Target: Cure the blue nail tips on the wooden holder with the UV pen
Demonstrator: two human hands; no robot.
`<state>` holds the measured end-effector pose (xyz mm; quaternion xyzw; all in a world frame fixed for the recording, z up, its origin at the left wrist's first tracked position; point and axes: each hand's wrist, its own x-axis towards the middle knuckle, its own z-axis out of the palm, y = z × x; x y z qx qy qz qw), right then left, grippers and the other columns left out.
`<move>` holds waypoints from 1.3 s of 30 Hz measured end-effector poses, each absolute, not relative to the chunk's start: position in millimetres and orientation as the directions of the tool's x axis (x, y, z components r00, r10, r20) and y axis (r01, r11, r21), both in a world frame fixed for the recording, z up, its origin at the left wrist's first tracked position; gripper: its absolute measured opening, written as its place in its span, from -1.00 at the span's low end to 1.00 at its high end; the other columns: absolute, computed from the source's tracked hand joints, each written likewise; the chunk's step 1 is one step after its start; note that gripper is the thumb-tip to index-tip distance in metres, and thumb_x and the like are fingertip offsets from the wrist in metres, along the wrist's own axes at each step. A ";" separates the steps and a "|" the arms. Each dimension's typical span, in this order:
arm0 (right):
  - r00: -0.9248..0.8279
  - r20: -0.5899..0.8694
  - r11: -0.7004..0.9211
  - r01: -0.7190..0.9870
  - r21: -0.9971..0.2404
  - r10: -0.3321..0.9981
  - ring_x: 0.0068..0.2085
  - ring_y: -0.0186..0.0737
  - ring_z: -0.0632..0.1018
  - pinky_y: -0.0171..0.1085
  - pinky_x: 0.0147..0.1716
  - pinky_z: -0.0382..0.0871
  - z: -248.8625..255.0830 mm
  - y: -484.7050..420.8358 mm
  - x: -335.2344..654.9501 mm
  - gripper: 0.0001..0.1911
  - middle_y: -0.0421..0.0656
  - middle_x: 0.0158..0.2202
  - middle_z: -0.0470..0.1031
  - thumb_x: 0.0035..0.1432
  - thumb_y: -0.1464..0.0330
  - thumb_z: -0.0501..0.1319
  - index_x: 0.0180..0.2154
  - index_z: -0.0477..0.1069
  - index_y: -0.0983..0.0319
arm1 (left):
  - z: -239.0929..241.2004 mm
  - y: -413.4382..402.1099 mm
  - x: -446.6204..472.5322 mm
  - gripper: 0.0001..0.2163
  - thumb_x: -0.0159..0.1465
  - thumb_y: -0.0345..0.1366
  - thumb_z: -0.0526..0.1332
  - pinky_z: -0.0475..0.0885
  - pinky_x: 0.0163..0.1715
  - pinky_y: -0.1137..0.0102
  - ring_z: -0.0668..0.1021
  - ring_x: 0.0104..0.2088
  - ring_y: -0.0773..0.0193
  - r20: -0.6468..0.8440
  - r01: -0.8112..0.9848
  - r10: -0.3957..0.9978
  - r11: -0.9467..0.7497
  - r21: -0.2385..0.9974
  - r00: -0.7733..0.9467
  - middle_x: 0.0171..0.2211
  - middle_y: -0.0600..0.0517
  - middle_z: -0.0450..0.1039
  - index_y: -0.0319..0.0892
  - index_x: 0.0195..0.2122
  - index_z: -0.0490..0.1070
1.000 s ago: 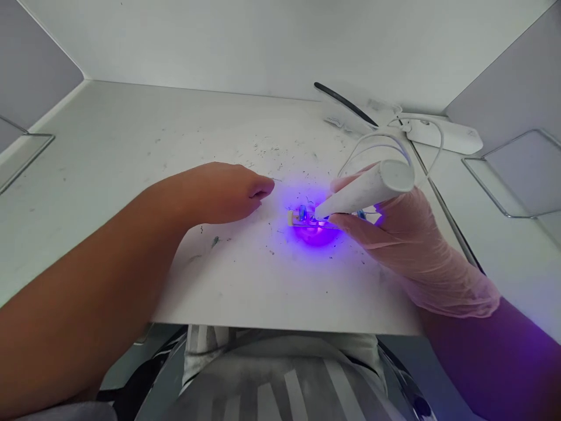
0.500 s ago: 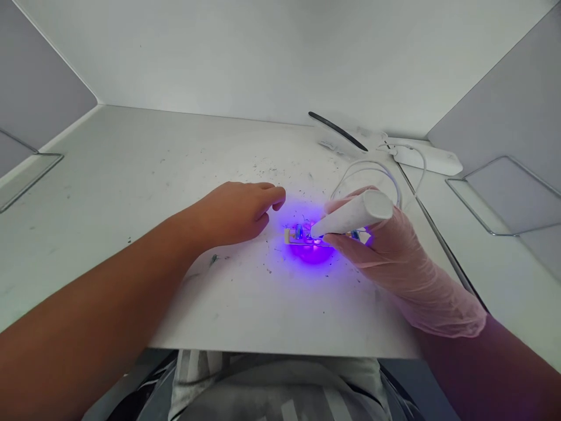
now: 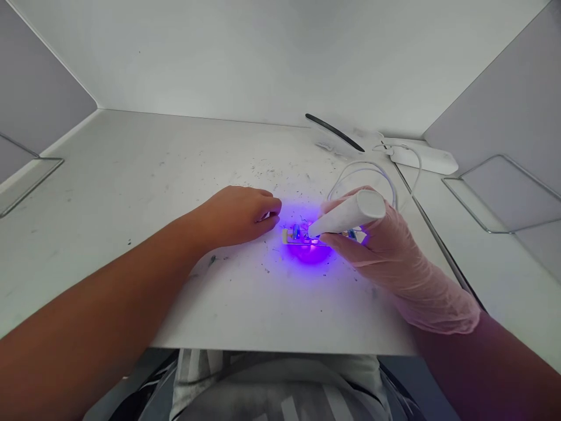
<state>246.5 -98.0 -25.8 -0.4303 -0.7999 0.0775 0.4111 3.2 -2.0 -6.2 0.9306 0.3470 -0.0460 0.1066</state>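
Note:
My right hand (image 3: 385,245), in a thin clear glove, grips a white pen-shaped lamp (image 3: 346,217) with a white cable. Its tip throws violet light onto a small flat strip (image 3: 294,235) with blue bits on it, lying on the white board (image 3: 272,292). My bare left hand (image 3: 239,213) rests on the board just left of the strip. Its fingers are curled in, the fingertips close to the strip's left end. Whether they pinch anything is hidden.
A dark thin stick (image 3: 333,132) and a white power strip (image 3: 423,156) lie at the back right. Wire frames stand at the left edge (image 3: 30,175) and right edge (image 3: 504,193). Small dark shavings are scattered over the board. White walls enclose the desk.
My left hand's fingers have curled in closer to the strip's left end. The lamp stays on the strip. The view has tilted so everything sits lower in frame than a second ago.

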 end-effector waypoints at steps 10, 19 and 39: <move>-0.316 0.597 0.634 0.631 -0.448 0.737 -0.31 -0.18 0.49 -0.14 -0.27 0.39 -25.0 -94.0 248.6 -0.91 -0.24 -0.39 0.50 0.24 0.36 0.35 -0.27 0.44 0.10 | -9.7 -5.8 5.2 -0.74 0.40 -0.12 0.09 0.23 -0.39 0.33 0.48 -0.39 0.28 -0.183 0.569 0.539 -0.784 0.250 0.822 -0.33 0.05 0.52 -0.10 -0.29 0.49; -0.291 0.577 0.606 0.632 -0.483 0.763 -0.27 -0.19 0.51 -0.22 -0.39 0.40 -25.9 -95.5 247.9 -0.88 -0.20 -0.29 0.48 0.22 0.37 0.36 -0.21 0.47 0.08 | -7.9 -15.5 15.3 -0.71 0.32 -0.06 0.24 0.32 -0.28 0.31 0.58 -0.18 0.16 -0.225 0.595 0.551 -0.762 0.256 0.803 -0.12 0.00 0.60 -0.06 -0.02 0.55; -0.285 0.552 0.576 0.667 -0.473 0.783 -0.29 -0.13 0.49 -0.09 -0.25 0.42 -24.8 -96.2 248.4 -0.91 -0.20 -0.37 0.50 0.26 0.27 0.34 -0.25 0.46 0.09 | -5.6 -6.9 6.9 -0.79 0.39 -0.15 0.09 0.25 -0.36 0.32 0.51 -0.36 0.25 -0.211 0.586 0.547 -0.775 0.237 0.810 -0.26 0.04 0.54 -0.08 -0.27 0.46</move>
